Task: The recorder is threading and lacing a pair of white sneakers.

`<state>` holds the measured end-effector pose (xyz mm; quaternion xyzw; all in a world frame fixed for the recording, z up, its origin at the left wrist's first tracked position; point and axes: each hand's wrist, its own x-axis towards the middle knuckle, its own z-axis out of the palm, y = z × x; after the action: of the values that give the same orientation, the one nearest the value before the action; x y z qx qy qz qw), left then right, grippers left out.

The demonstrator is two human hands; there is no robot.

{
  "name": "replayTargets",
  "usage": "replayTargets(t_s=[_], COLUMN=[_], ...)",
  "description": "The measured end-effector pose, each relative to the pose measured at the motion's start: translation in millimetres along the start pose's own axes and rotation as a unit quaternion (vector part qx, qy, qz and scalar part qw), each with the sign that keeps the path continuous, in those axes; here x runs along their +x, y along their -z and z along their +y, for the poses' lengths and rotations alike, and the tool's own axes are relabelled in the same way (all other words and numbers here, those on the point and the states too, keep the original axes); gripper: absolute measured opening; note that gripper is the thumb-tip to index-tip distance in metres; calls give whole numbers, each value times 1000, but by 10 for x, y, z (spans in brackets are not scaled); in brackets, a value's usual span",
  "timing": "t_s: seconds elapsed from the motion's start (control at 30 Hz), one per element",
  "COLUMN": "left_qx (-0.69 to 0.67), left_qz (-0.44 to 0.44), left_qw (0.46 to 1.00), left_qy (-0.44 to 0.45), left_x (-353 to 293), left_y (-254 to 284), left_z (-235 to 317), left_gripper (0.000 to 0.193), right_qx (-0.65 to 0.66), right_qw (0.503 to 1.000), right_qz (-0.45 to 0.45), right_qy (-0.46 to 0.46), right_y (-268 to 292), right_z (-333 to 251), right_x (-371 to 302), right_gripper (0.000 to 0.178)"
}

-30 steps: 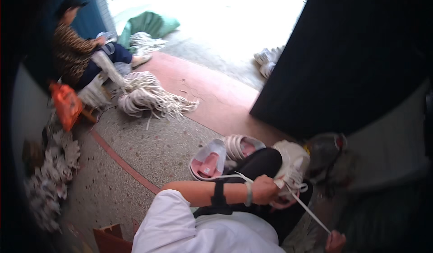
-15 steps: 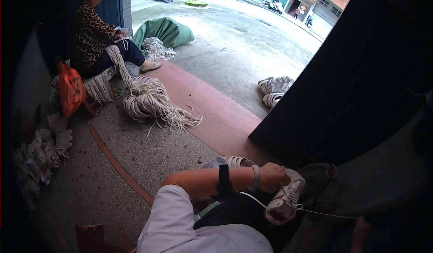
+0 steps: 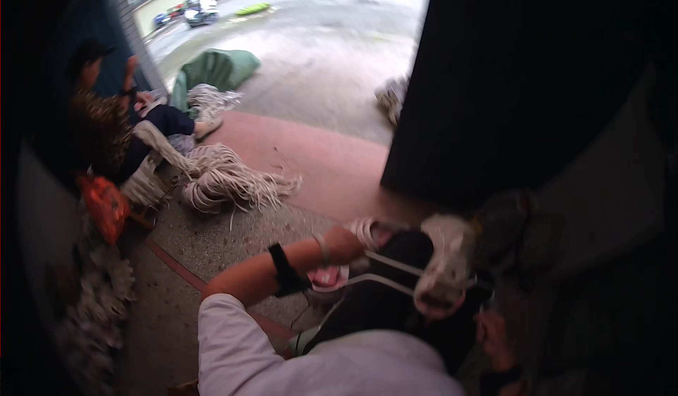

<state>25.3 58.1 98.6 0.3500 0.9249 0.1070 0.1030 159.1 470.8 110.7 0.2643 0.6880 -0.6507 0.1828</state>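
Note:
A white sneaker (image 3: 450, 251) rests on my dark-clad leg, its opening turned toward me. My left hand (image 3: 344, 246) is closed on a white shoelace (image 3: 392, 263), which stretches left from the sneaker; a second strand runs below it. To the right of the sneaker and lower, my right hand (image 3: 496, 336) has its fingers curled. Blur and shadow hide what it holds, if anything. Beyond my left hand sits a bundle of pale looped laces (image 3: 362, 231). Under my left forearm shows a pink and white thing (image 3: 328, 277), partly covered.
A large bundle of pale laces (image 3: 219, 177) lies ahead on the floor. A co-worker (image 3: 102, 128) sits at the left beside an orange bag (image 3: 104, 207). Several shoes (image 3: 99, 304) are piled at the left. A green sack (image 3: 215, 71) and a dark door panel (image 3: 508, 92) stand beyond.
My left hand has moved left, away from the sneaker, drawing lace out with it. My right hand has come closer to the sneaker. The whole view has swung to the right.

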Motion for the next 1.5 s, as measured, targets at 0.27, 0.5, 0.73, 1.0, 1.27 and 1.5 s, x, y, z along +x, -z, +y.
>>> replayTargets(t_s=[0.27, 0.5, 0.73, 1.0, 1.27, 1.5], left_qx=[-198, -247, -488, -289, -590, -634], left_qz=[-112, -162, -140, -30, -103, -84], left_qw=[974, 947, 822, 957, 766, 737], left_qy=[-4, 124, 257, -21, 234, 220], left_x=[80, 289, 516, 535, 410, 299], left_y=[268, 473, 556, -93, -81, -211], left_z=[-390, -286, 67, 351, 795, 862], left_gripper=[19, 41, 56, 35, 29, 23], right_qx=[115, 128, 199, 219, 224, 49], right_qw=[988, 973, 946, 936, 940, 921], right_qz=[-83, -66, -17, -14, -3, 55], right_qy=[68, 180, 254, 274, 258, 383], right_y=[-395, -517, -642, -688, -691, -747], right_z=[-131, 50, -50, -8, -32, 11], right_x=[257, 433, 566, 643, 581, 617], right_gripper=[5, 6, 2, 2, 4, 2])
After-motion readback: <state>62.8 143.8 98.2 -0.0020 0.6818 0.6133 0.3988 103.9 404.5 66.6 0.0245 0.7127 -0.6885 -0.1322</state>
